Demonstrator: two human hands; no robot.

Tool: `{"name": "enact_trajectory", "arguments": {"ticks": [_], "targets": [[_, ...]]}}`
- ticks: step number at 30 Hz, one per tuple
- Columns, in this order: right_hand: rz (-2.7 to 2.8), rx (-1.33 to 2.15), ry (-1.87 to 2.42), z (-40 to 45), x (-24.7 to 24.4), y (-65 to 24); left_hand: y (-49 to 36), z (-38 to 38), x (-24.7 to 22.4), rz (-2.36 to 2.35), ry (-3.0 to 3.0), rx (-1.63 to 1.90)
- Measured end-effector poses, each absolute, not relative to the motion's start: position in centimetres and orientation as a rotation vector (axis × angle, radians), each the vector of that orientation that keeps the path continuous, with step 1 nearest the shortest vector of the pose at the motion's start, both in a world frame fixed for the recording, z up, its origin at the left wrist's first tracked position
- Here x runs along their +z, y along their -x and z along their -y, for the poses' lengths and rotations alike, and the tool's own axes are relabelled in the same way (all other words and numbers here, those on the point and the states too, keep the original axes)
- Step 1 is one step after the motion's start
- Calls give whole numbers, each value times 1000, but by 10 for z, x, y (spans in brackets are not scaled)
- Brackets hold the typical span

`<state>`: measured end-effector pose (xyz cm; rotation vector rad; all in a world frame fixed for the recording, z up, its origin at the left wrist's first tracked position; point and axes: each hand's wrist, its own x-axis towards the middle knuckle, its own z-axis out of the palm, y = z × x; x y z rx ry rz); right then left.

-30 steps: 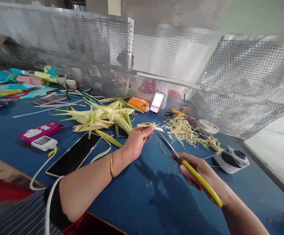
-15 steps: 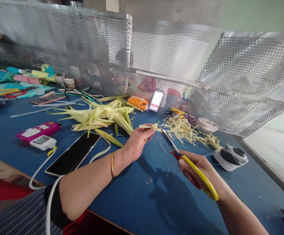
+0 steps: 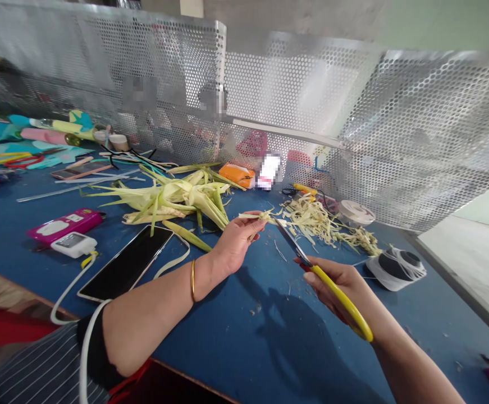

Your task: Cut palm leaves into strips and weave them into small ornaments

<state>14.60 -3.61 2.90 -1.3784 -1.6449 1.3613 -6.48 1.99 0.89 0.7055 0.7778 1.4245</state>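
Note:
Near the middle of the view, my left hand (image 3: 239,241) pinches a small piece of pale husk (image 3: 265,216) between thumb and fingers. My right hand (image 3: 332,289) is wrapped round the yellow handles of a pair of scissors (image 3: 342,303). The blades point up and left, their tips at the right end of the husk piece. Beyond the blades lies a pile of thin husk trimmings (image 3: 311,217). A heap of pale green corn husks (image 3: 177,193) lies behind and left of my left hand.
Left of my forearm lie a black-screened phone (image 3: 128,261), a magenta packet (image 3: 65,225) and a white device with a cable (image 3: 74,244). A thread spool (image 3: 397,268) and a tape roll (image 3: 356,212) sit at the right. Perforated metal sheeting (image 3: 286,90) stands behind the blue table (image 3: 236,348).
Both hands hold nearly the same pose, with the scissors shifted very slightly left. The camera view has shifted a little.

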Motion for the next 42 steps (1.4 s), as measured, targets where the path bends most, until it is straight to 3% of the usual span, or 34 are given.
{"name": "enact_trajectory", "arguments": {"ticks": [15, 28, 42], "targets": [[1796, 1071, 1247, 31, 26, -151, 67, -22, 8, -1025, -990, 1528], [2212, 252, 1476, 32, 17, -155, 71, -20, 8, -1263, -1367, 1524], [2239, 106, 1488, 33, 18, -150, 69, -15, 8, -1387, -1539, 1401]]}}
